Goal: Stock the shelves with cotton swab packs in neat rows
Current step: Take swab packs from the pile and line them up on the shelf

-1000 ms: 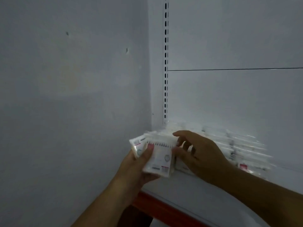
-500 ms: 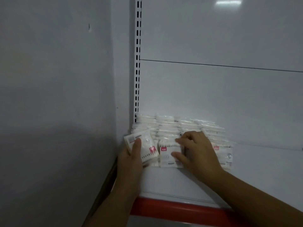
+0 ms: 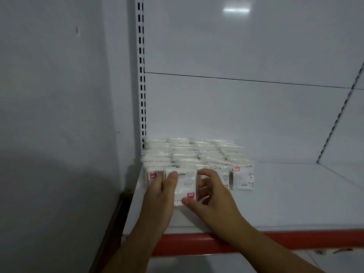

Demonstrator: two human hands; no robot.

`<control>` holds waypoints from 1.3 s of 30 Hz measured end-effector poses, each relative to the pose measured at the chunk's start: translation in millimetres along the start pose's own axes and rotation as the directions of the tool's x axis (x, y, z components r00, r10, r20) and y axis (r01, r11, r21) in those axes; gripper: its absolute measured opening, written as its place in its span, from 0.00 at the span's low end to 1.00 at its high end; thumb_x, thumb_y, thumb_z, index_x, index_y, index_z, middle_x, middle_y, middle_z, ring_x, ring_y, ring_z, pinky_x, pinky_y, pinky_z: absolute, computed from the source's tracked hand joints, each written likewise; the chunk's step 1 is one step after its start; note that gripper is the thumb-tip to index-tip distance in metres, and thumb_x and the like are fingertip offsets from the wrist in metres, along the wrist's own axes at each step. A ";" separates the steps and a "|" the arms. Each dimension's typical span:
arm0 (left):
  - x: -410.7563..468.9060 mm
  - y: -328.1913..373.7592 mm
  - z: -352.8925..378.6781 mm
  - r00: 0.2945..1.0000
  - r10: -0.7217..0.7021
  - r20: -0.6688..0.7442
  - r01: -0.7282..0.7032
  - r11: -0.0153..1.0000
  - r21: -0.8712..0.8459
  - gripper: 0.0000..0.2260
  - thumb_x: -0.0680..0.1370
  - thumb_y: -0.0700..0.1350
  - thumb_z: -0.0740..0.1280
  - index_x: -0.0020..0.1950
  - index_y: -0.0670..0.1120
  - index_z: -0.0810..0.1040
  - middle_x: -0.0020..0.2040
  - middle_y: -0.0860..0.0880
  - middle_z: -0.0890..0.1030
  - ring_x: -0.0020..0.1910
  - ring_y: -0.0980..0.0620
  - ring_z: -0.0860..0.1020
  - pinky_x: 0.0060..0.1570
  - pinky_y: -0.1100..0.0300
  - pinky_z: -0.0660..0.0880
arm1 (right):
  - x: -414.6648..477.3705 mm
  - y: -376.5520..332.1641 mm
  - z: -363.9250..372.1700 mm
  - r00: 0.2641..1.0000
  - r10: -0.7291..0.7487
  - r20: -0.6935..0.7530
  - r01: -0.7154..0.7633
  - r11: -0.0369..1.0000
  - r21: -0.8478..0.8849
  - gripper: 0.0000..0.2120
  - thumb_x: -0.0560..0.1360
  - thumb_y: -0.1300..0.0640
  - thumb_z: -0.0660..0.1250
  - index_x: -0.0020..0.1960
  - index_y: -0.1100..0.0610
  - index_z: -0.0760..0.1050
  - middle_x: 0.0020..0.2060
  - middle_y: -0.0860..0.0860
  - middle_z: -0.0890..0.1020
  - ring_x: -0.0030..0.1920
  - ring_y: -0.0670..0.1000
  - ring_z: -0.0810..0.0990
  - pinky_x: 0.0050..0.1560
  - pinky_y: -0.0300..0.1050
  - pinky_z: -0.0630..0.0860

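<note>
Several rows of clear cotton swab packs (image 3: 199,154) stand at the back left of the white shelf (image 3: 285,198). A single pack (image 3: 187,186) with a pink label is upright in front of the rows. My left hand (image 3: 161,196) grips its left side, thumb across its face. My right hand (image 3: 212,196) pinches its right edge, thumb at the lower corner and fingers curled behind it. Another front-row pack (image 3: 243,178) stands to the right, apart from my hands.
The shelf has a red front lip (image 3: 256,241) and a white back panel (image 3: 236,107). A slotted upright (image 3: 142,75) runs up the left side beside a grey wall (image 3: 49,115). Bare shelf surface stretches to the right of the packs.
The view has shifted, bringing more of the shelf into sight. Both hands have come together on one pack, which now stands upright at the front of the rows.
</note>
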State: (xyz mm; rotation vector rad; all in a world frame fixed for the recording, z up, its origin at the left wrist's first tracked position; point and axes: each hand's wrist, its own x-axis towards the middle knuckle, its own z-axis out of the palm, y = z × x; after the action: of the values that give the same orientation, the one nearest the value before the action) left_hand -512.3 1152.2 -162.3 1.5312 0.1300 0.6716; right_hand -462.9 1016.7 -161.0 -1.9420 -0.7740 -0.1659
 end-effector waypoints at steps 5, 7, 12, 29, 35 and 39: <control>-3.4 -4.9 -4.2 0.998 0.066 0.009 -0.066 0.992 0.103 0.13 0.75 0.35 0.68 0.48 0.55 0.77 0.42 0.61 0.83 0.41 0.62 0.82 0.36 0.71 0.75 | -3.9 8.2 7.7 1.000 0.011 -0.026 -0.012 0.998 -0.061 0.27 0.66 0.50 0.77 0.58 0.39 0.65 0.43 0.38 0.80 0.44 0.41 0.80 0.46 0.44 0.79; -5.6 -6.1 -3.8 0.997 0.076 -0.011 -0.074 0.991 0.109 0.17 0.73 0.33 0.68 0.48 0.57 0.77 0.43 0.62 0.83 0.43 0.64 0.81 0.36 0.71 0.75 | -3.3 10.6 10.3 1.000 0.014 -0.022 -0.016 0.996 -0.090 0.26 0.67 0.47 0.76 0.57 0.39 0.65 0.42 0.40 0.80 0.43 0.41 0.79 0.45 0.43 0.79; -4.8 -1.8 -8.8 0.982 0.069 -0.176 -0.081 0.994 -0.066 0.20 0.73 0.31 0.70 0.53 0.56 0.75 0.45 0.57 0.85 0.46 0.58 0.83 0.36 0.67 0.78 | -0.9 9.8 12.9 1.000 -0.023 0.014 0.026 0.975 -0.221 0.10 0.71 0.39 0.67 0.48 0.42 0.73 0.36 0.41 0.80 0.38 0.41 0.78 0.39 0.42 0.76; 1.1 -4.9 -25.2 0.971 0.045 -0.233 -0.041 0.999 0.025 0.20 0.76 0.34 0.66 0.49 0.63 0.73 0.38 0.64 0.82 0.37 0.69 0.80 0.27 0.75 0.72 | 1.7 13.8 15.2 0.993 0.076 0.090 -0.043 0.946 -0.321 0.07 0.74 0.50 0.66 0.43 0.49 0.82 0.42 0.44 0.84 0.40 0.41 0.79 0.44 0.40 0.77; 0.1 -1.3 -23.3 0.939 0.021 -0.343 0.010 0.996 0.088 0.14 0.76 0.35 0.64 0.45 0.55 0.75 0.42 0.52 0.80 0.33 0.68 0.78 0.26 0.75 0.70 | 1.1 17.8 14.5 0.993 0.052 0.107 -0.016 0.951 -0.308 0.07 0.75 0.51 0.65 0.42 0.49 0.80 0.39 0.44 0.83 0.38 0.42 0.78 0.41 0.36 0.75; -8.8 -4.0 -22.1 0.941 0.197 -0.275 -0.097 0.936 0.337 0.18 0.70 0.33 0.71 0.41 0.56 0.71 0.39 0.54 0.76 0.35 0.70 0.76 0.30 0.77 0.69 | 0.5 19.7 14.1 0.996 0.006 0.092 0.015 0.974 -0.227 0.05 0.75 0.51 0.66 0.43 0.48 0.80 0.38 0.42 0.82 0.40 0.40 0.78 0.41 0.32 0.73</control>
State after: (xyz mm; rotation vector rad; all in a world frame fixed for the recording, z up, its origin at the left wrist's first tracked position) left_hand -528.9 1167.8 -170.5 1.7497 0.3756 1.0487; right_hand -454.1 1023.0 -182.7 -2.1780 -0.8506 -0.1744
